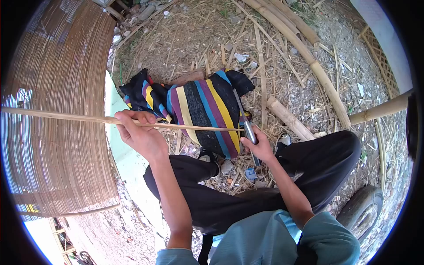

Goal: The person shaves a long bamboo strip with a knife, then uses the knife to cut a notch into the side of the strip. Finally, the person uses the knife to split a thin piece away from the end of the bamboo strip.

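Note:
A long thin bamboo strip [194,127] runs from the left edge of the view across a striped cloth [212,110]. My left hand [143,134] is closed around the strip left of the cloth. At the strip's right end, my right hand [258,143] grips a knife [250,132] by its metallic handle. The blade points up and away, over the cloth's right side, and the strip's end meets the knife near the handle. The striped cloth lies bunched in front of my legs, over something hidden.
A woven bamboo blind [66,110] hangs at the left. Bamboo poles [324,79] lie at the upper right, and a short bamboo piece [289,118] is right of the cloth. A tyre [362,212] sits at the lower right. Shavings litter the ground.

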Available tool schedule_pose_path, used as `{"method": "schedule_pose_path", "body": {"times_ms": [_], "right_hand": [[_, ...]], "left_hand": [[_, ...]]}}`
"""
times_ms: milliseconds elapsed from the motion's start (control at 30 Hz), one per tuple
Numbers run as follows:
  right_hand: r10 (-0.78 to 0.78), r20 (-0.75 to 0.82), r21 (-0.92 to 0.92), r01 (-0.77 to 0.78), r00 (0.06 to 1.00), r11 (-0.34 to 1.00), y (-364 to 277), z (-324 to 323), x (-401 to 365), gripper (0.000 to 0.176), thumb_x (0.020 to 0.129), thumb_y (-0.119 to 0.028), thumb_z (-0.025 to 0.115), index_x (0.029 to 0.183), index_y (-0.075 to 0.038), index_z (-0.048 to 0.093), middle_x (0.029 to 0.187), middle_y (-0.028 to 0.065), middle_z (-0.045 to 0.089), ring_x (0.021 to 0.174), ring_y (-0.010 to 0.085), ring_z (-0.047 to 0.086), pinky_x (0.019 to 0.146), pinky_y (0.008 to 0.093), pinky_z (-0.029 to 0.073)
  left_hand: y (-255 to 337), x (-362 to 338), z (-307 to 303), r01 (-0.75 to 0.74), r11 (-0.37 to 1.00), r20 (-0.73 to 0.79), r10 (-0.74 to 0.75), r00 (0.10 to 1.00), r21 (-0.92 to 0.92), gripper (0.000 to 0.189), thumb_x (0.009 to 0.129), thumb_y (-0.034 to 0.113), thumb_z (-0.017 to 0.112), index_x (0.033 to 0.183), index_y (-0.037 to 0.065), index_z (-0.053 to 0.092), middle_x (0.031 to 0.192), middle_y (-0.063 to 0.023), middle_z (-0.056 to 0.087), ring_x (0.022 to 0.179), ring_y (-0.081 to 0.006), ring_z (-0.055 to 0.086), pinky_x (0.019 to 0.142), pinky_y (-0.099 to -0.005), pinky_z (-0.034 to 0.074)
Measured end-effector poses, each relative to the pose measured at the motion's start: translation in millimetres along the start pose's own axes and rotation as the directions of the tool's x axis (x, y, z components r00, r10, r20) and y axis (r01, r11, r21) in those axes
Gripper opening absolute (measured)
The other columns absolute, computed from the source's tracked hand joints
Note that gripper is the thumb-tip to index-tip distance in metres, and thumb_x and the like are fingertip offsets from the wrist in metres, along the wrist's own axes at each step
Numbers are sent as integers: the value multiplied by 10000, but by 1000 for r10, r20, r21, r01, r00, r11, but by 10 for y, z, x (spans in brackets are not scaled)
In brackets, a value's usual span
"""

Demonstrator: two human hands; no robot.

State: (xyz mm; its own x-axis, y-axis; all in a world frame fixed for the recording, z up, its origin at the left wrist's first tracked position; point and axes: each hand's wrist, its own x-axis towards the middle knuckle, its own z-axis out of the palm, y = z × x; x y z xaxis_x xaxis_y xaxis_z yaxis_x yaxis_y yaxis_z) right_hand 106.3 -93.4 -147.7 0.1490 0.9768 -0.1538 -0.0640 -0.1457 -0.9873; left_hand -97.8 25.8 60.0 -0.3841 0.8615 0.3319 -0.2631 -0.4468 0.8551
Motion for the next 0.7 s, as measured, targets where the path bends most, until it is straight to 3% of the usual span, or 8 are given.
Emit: {"method": "schedule_pose_path", "body": {"times_ms": [33,133,300,367,433,500,567,700], "right_hand": [[69,-4,95,-68,998,993,-15,2,-38,329,812,-197,698,1025,-10,530,625,6,507,516,67,492,475,238,414],[74,-16,22,-73,997,997,150,18,-123,272,837,-191,667,973,-4,524,588,9,520,474,69,515,440,232,421],[136,7,58,-136,991,989,26,75,-149,213,838,-167,652,898,-16,514,575,9,520,459,78,511,422,245,412],[104,-2,16,-104,995,994,-56,109,-170,224,878,-212,600,925,-16,504,579,13,523,452,82,509,417,249,408],[177,90,190,-191,980,963,-251,152,-194,248,926,-261,515,996,-24,496,577,8,527,451,82,510,422,246,408],[198,111,101,-209,974,973,-545,184,-258,268,956,-272,440,1054,-26,480,574,35,534,463,119,534,453,276,423],[47,150,-45,-41,988,998,-722,253,-311,268,956,-262,433,1064,-21,478,571,65,535,486,157,553,496,312,439],[-57,177,-124,79,983,989,-955,386,-433,277,941,-260,459,1060,-11,484,601,162,559,544,338,584,553,395,454]], "left_hand": [[-33,2,7,-9,1000,0,9,1000,1,321,927,377,518,840,70,486,591,-18,406,572,-129,427,554,-247,357],[-113,-26,44,9,1000,168,-14,986,29,301,940,304,513,871,10,514,683,-53,461,686,-190,490,677,-315,420],[-196,-144,198,86,996,176,-83,981,-6,291,936,287,522,846,11,506,673,-66,486,659,-193,529,636,-309,415],[-212,-168,202,114,993,231,-103,967,-32,297,954,293,481,824,28,510,674,-51,454,643,-186,481,631,-304,397],[-238,-183,196,102,994,258,-86,962,-49,305,956,299,476,811,32,501,661,-48,445,621,-173,462,605,-293,384],[-245,-202,228,95,993,288,-73,955,-64,313,958,305,471,799,37,492,648,-44,437,600,-161,442,580,-283,372],[-242,-255,293,49,998,312,-31,950,-49,326,960,316,462,776,48,466,624,-33,409,559,-141,401,544,-270,348],[-260,-313,337,42,998,349,-20,937,-56,338,959,327,462,755,59,438,612,-18,377,522,-117,363,505,-257,313]]}}
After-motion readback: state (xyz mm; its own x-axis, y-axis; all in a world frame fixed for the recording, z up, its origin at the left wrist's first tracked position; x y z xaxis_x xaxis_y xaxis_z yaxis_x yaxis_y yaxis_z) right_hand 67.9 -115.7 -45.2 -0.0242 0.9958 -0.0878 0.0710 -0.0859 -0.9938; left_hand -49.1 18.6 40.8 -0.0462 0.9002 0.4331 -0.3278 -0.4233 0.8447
